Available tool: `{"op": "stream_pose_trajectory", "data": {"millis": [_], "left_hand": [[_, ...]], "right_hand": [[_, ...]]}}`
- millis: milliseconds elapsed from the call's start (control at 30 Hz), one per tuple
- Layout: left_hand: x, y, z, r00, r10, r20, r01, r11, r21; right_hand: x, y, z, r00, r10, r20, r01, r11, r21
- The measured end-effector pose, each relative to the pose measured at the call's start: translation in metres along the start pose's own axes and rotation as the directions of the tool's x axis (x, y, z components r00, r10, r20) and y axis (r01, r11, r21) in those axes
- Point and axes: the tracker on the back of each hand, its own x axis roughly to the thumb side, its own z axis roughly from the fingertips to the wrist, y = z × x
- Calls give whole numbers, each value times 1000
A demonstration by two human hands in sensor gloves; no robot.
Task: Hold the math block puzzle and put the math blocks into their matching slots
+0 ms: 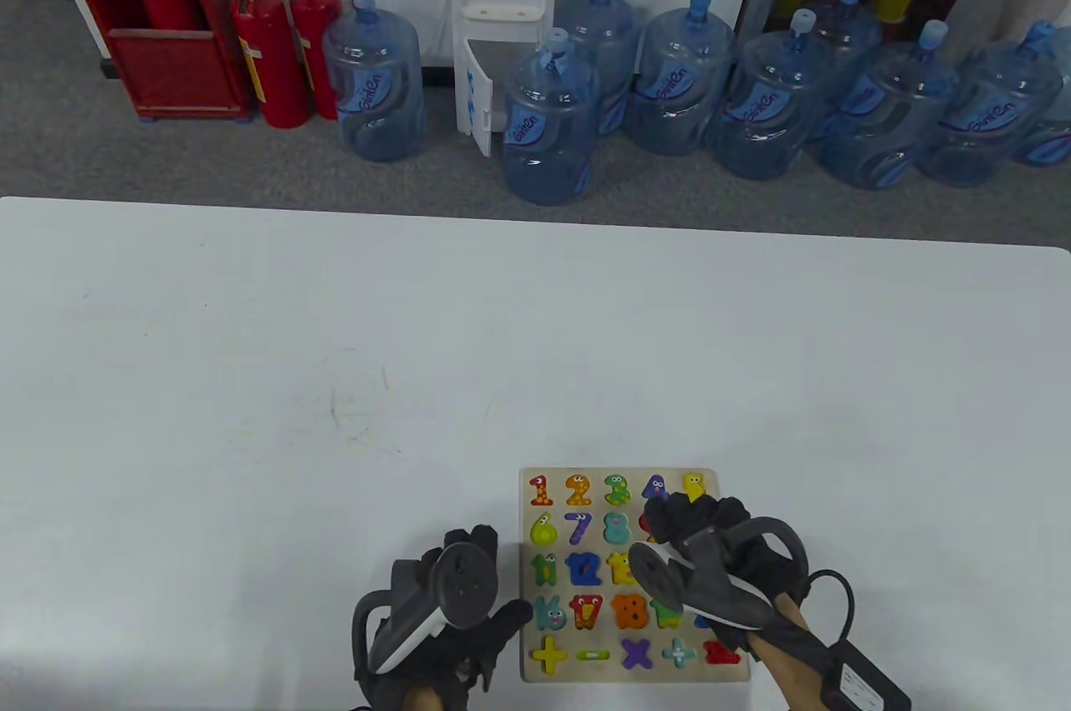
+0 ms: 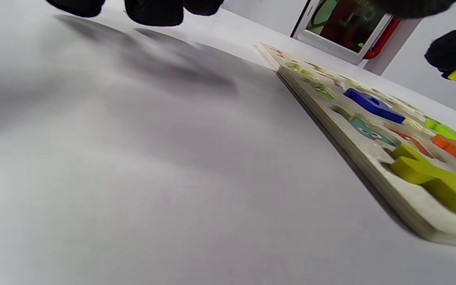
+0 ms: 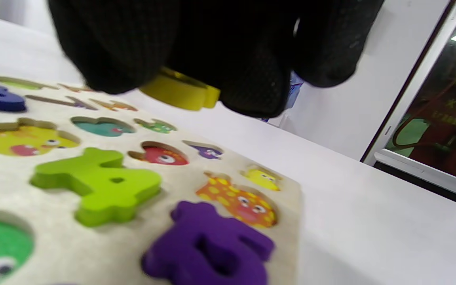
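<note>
The wooden number puzzle board [image 1: 619, 676] lies flat near the table's front edge; it also shows in the left wrist view [image 2: 370, 166] and the right wrist view [image 3: 180, 174]. Most slots hold coloured blocks, among them a blue 12 [image 1: 583, 569] and a green 14 [image 3: 101, 184]. My right hand [image 1: 690, 510] hovers over the board's far right part and pinches a yellow block [image 3: 180, 93] above it. Beneath it are printed empty slots, red [image 3: 160, 155] and yellow [image 3: 261, 178]. My left hand [image 1: 498, 573] lies on the table beside the board's left edge, thumb at the edge, fingertips [image 2: 152, 12] spread.
The white table [image 1: 335, 376] stretches far and left of the board. A cable and black box [image 1: 862, 682] trail from my right wrist. Water jugs [image 1: 548, 121], a dispenser and fire extinguishers [image 1: 272, 54] stand on the floor beyond the table.
</note>
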Motion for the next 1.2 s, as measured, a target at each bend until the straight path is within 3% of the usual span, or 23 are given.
{"op": "stream_pose_trajectory", "data": {"millis": [400, 567, 1200], "left_hand": [[2, 0, 0, 1000, 1, 10, -1, 1000, -10], [3, -1, 0, 1000, 4, 22, -4, 1000, -5], [4, -1, 0, 1000, 9, 24, -8, 1000, -19]], "right_hand": [[32, -4, -15, 998, -32, 48, 32, 999, 5], [46, 5, -15, 994, -52, 95, 44, 996, 81], [40, 7, -11, 992, -103, 73, 95, 990, 106]]}}
